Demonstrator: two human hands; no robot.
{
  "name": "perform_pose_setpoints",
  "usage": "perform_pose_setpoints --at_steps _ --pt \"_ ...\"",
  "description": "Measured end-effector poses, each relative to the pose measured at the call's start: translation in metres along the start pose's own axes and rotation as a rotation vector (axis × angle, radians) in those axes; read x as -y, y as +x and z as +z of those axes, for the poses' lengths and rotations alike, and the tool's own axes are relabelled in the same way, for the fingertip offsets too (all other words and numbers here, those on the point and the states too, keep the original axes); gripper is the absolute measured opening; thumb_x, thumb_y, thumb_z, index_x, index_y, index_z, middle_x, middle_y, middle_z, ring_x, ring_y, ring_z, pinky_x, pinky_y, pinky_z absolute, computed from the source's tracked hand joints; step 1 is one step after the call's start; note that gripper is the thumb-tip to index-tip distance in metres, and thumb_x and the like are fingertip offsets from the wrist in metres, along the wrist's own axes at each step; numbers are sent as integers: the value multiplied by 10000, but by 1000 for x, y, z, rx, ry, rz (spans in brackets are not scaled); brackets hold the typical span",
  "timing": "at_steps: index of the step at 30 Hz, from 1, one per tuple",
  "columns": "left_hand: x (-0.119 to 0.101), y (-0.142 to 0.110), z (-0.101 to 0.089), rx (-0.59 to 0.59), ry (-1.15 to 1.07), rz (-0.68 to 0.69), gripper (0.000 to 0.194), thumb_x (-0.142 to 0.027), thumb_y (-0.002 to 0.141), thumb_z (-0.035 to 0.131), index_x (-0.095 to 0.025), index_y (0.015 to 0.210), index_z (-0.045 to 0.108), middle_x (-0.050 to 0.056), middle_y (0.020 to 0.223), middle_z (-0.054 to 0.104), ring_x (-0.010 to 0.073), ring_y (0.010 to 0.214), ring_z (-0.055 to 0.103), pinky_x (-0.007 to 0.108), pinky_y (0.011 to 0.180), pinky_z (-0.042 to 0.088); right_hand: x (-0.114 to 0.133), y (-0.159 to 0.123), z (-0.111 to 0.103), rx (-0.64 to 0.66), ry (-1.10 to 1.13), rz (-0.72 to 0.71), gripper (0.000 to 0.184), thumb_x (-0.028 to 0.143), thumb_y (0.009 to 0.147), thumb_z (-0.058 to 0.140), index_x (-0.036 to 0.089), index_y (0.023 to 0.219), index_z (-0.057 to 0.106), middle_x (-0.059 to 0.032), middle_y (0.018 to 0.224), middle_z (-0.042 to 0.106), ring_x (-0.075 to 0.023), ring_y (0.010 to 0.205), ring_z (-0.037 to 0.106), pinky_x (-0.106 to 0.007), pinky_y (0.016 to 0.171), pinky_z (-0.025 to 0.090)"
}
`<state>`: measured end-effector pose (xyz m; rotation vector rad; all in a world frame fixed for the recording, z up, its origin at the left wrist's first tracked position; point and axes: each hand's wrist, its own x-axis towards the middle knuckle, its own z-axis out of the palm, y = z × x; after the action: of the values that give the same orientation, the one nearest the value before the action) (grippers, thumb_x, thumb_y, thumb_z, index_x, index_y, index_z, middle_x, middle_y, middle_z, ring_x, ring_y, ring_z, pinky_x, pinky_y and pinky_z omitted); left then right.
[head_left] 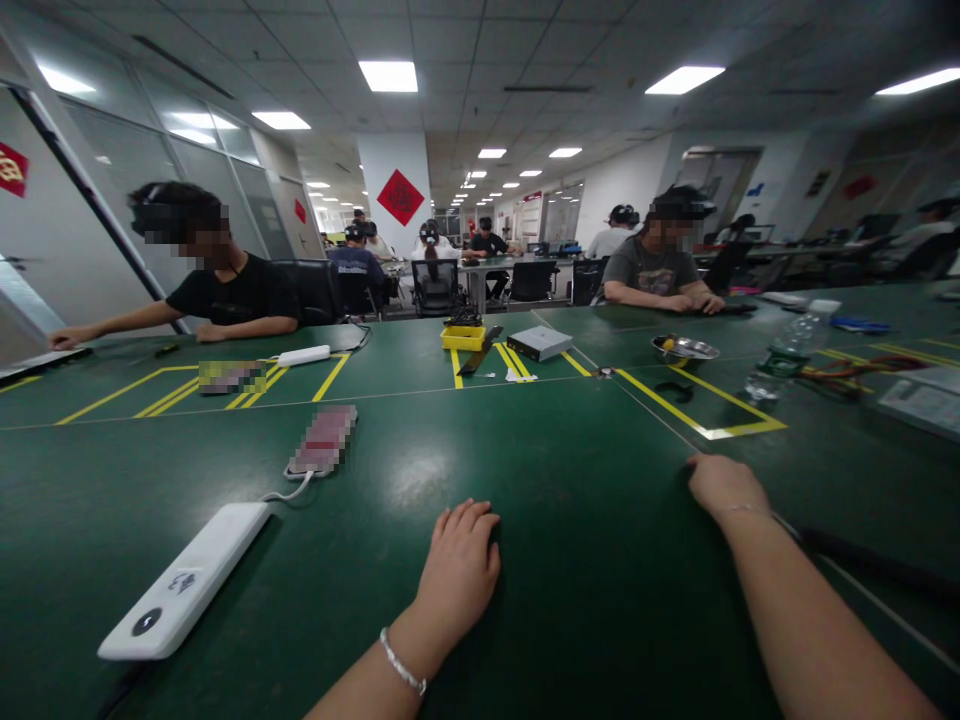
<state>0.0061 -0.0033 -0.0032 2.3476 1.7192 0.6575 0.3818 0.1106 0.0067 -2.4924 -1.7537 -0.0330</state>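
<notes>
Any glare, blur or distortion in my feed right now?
Head view: pale glare on the glossy green tabletop; head view: edges stretched, the grey glass-panelled wall slanting; head view: pixelation mostly masks the white-cabled pinkish phone, while the bare left hand looks fairly clear.

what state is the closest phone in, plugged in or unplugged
Plugged in: a white cable runs from the near end of the phone to the white power bank. Whether it is charging, I cannot tell.

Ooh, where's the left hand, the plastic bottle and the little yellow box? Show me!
Left hand [460,563]: head view, on the back of the hand.
Plastic bottle [787,350]: head view, on the middle of its side.
Yellow box [463,340]: head view, on its front wall.
</notes>
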Motion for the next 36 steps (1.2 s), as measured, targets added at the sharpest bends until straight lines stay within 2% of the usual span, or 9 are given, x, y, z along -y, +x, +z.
perform_pose_setpoints --at_steps 4,8,15,23,28,33,36 --pt "0 0 -1 -10 -15 15 331 -131 771 434 -230 1065 548 55 1212 533 238 1168 429 482 1004 285 -3 2 1 -9 5 3 341 227 752 391 149 951 656 -166 966 638 -311 858 590 -403 719 459" --pt "1 0 -2 -1 -21 12 335 -128 761 454 -237 1062 549 50 1203 539 241 1161 434 483 996 293 -3 4 5 -55 -4 -20 378 316 802 346 134 918 656 -161 930 638 -293 833 590 -392 724 456" --pt "2 0 -3 3 -38 22 325 -145 764 460 -241 1063 542 46 1215 529 235 1175 421 480 1006 281 0 -1 5 -56 12 -76 357 211 776 360 142 995 633 -168 1045 600 -283 882 578 -386 734 449" --pt "2 0 -6 16 -55 25 321 -156 765 457 -234 1063 549 50 1209 534 237 1178 417 476 1005 282 10 -6 -5 -38 98 4 395 269 822 272 195 1087 556 -161 1000 615 -307 856 577 -411 659 445" --pt "2 0 -6 18 -71 22 319 -163 771 455 -245 1063 551 43 1212 534 237 1181 414 482 1002 279 13 -7 -4 -44 102 16 356 267 814 321 132 1020 578 -176 990 608 -291 876 573 -389 690 443" --pt "3 1 -6 23 -100 9 299 -173 769 469 -249 1043 563 31 1200 545 236 1175 415 472 1004 268 13 -4 -5 -72 78 -29 360 287 825 328 147 1042 578 -154 1009 604 -274 866 569 -376 694 432" --pt "3 2 -8 34 -151 -10 274 -196 790 461 -258 1033 572 20 1124 595 224 1137 451 448 988 288 37 -15 -16 -145 99 -152 355 292 838 321 166 1064 564 -129 1002 614 -254 869 565 -365 717 421"
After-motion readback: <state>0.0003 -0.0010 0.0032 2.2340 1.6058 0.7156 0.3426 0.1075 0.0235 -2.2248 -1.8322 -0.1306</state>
